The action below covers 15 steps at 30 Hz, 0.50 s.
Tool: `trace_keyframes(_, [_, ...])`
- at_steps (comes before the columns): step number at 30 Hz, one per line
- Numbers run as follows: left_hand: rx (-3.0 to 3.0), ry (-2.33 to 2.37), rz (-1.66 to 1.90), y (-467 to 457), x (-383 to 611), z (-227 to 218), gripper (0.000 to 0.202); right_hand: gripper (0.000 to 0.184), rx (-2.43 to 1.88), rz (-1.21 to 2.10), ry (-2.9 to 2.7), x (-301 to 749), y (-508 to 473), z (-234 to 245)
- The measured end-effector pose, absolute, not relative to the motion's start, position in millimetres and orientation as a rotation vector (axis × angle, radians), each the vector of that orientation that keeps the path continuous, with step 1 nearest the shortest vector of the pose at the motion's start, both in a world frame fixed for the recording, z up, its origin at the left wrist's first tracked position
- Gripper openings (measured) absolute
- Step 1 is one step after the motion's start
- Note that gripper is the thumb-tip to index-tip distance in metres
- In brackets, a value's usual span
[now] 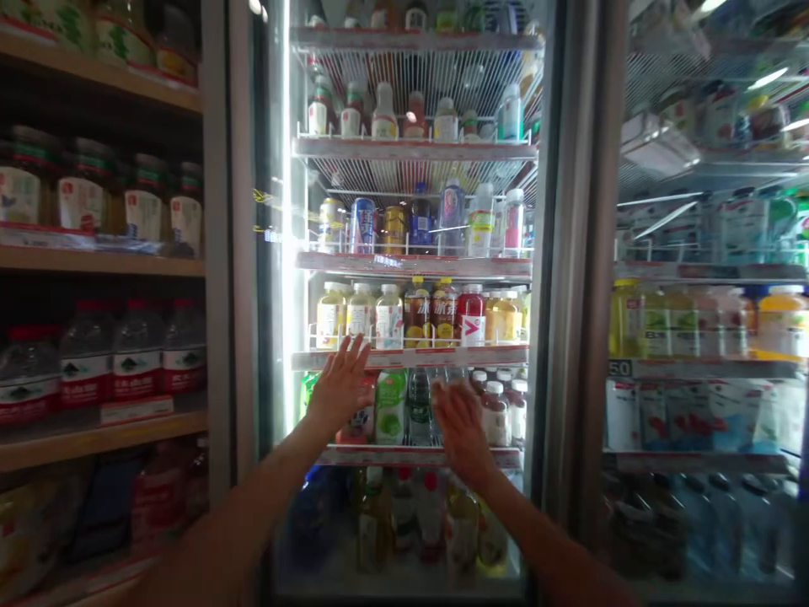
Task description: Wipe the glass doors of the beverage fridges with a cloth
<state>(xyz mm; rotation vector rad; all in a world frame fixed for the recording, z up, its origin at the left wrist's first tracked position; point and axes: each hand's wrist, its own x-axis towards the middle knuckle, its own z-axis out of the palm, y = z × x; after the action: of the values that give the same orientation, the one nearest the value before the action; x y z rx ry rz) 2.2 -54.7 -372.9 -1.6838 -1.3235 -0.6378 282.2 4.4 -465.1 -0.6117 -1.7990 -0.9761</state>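
Both hands are open and hold nothing: my left hand (341, 386), fingers spread, is raised before the cooler's bottles with its fingertips up at the shelf rail (442, 357), and my right hand (460, 428), flat and blurred, sits a little lower to its right. Between them stand a green-labelled bottle (390, 409) and a dark bottle (418, 405), with white-capped bottles (496, 409) just right of my right hand. Whether either hand touches anything, I cannot tell.

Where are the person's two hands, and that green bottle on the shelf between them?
left hand (341, 389): head view, on the back of the open hand.
right hand (458, 426): head view, on the back of the hand.
green bottle (390, 413): head view, on the middle of its body.
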Motion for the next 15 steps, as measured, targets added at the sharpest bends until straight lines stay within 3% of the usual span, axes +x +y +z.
trace_keyframes(2, [-1.673, -1.314, -0.635, -54.1, 1.7, -373.0, 0.089, 0.064, -0.561, -0.995, -1.887, 283.9, 9.2, -455.0])
trace_keyframes(7, [-1.663, -1.305, -0.641, -52.7, 0.8, -374.2, 0.09, 0.059, -0.86, -0.842, -1.229, 309.2, 23.9, -395.0])
trace_keyframes(12, [-1.665, -1.293, -0.652, -54.5, 1.7, -373.8, 0.086, 0.064, -0.459, -1.079, -1.992, 281.4, 11.3, -374.9])
trace_keyframes(15, [-1.652, -1.327, -0.621, -56.4, 4.1, -372.6, 0.086, 0.059, -0.541, -1.045, -1.799, 290.3, 14.6, -357.3])
